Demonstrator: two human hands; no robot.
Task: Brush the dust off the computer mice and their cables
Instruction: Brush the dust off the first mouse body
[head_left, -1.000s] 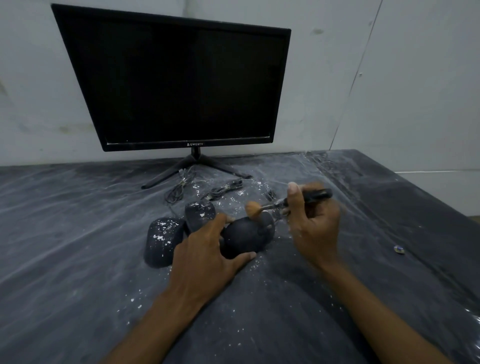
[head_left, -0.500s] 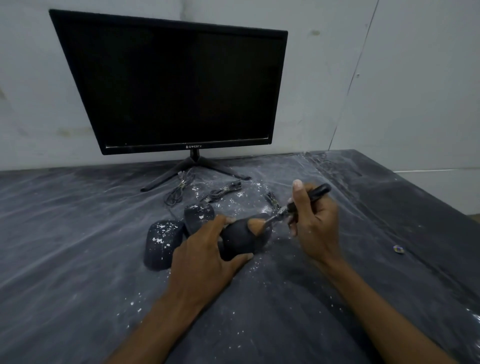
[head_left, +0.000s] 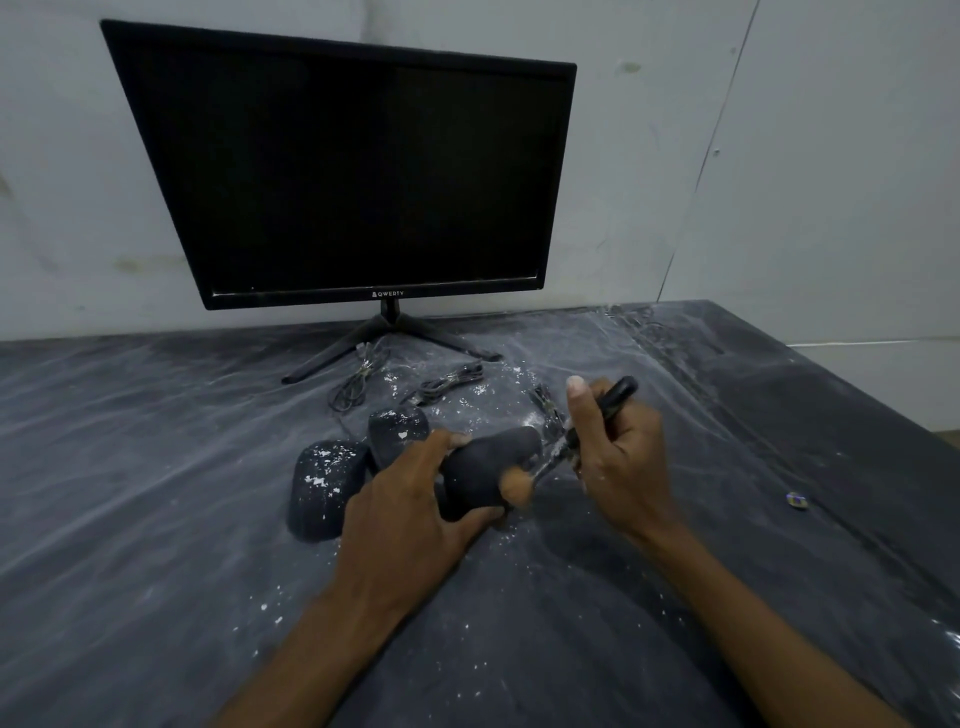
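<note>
The left hand (head_left: 410, 499) hides part of the held mouse (head_left: 483, 467); brush bristles (head_left: 514, 486) are blurred

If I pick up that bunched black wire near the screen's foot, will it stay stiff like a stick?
Probably not. The bundled cable lies in soft loops on the table, so it would likely droop and uncoil when lifted. It looks thin, so probably light. White dust specks lie around it, so some may shake off onto your fingers.

A dark table (head_left: 156, 519) under a clear plastic sheet (head_left: 701, 441) (dusted with white flecks) carries a black monitor (head_left: 353, 171) on its stand, three bundled cables (head_left: 447, 387), two speckled mice (head_left: 324, 488) and a small object (head_left: 796, 500) far right.
</note>
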